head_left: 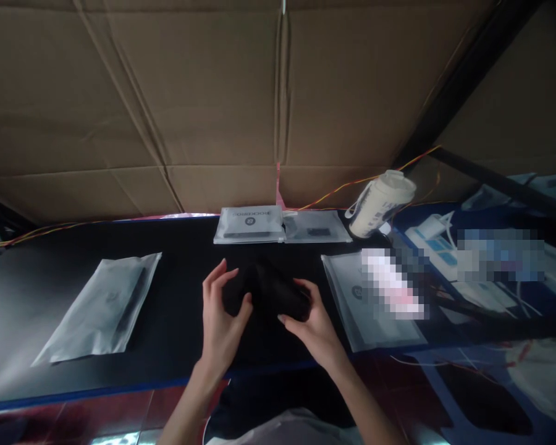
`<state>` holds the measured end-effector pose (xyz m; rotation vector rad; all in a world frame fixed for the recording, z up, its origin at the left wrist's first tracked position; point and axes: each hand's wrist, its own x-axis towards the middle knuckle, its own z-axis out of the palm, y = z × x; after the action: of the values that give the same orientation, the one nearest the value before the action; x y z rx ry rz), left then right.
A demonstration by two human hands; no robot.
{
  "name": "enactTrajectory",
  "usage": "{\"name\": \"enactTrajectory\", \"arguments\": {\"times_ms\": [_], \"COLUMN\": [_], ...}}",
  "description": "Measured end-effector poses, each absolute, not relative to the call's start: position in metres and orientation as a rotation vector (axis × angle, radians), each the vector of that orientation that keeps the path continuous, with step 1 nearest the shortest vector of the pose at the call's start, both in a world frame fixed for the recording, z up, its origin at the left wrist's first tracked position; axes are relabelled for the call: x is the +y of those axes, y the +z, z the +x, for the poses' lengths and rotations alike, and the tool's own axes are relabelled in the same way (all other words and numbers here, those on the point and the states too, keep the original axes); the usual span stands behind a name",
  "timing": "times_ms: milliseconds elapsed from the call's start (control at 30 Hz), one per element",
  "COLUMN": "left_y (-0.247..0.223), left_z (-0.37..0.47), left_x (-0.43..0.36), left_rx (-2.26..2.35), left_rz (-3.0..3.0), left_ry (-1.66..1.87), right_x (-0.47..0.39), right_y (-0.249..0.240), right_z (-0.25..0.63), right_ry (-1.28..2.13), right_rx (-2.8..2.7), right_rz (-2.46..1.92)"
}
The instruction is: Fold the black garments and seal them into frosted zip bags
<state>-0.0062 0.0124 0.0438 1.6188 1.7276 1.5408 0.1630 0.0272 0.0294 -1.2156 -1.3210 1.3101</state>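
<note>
Both hands grip a black folded cloth (266,290) lying mid-table on the black table (185,346), near its blue front edge. The left hand (222,315) pinches the cloth's left side; the right hand (312,324) clasps its right side. Behind the cloth lie 2 sealed pouches (250,224). A grey pouch (104,309) lies well left of the cloth, another (356,309) just right, leaving bare table between.

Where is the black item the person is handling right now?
In the head view, the black item sits at centre on the black table, held between the left hand and right hand, just in front of two clear packets.
</note>
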Motion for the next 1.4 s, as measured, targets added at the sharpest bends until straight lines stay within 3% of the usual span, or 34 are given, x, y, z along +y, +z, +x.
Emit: {"name": "enactTrajectory", "arguments": {"times_ms": [133,300,533,867,967,1233,1400], "left_y": [0.079,0.097,0.086,0.021,0.014,-0.002,-0.006], "left_z": [-0.017,-0.016,0.004,-0.012,-0.01,0.001,0.007], "left_x": [0.023,0.053,0.074,0.022,0.009,-0.007,-0.007], "left_rx": [1.585,1.243,1.408,1.463,1.491,1.672,1.759], "left_rz": [2.456,2.466,2.651,2.626,2.661,2.564,2.511], "left_ry": [0.785,0.202,0.502,0.479,0.488,0.648,0.701], "right_x": [0.025,0.021,0.062,0.062,0.068,0.066,0.054], "right_y": [0.047,0.049,0.034,0.028,0.034,0.025,0.026], "right_z": [0.165,0.167,0.181,0.197,0.218,0.251,0.228], "right_ry": [1.237,1.085,0.457,0.583,0.549,0.065,0.059], "right_rx": [-1.556,-1.723,-1.973,-2.269,-2.191,-1.953,-2.116], "right_rz": [-1.193,-1.146,-1.232,-1.028,-1.155,-1.917,-1.98]}}
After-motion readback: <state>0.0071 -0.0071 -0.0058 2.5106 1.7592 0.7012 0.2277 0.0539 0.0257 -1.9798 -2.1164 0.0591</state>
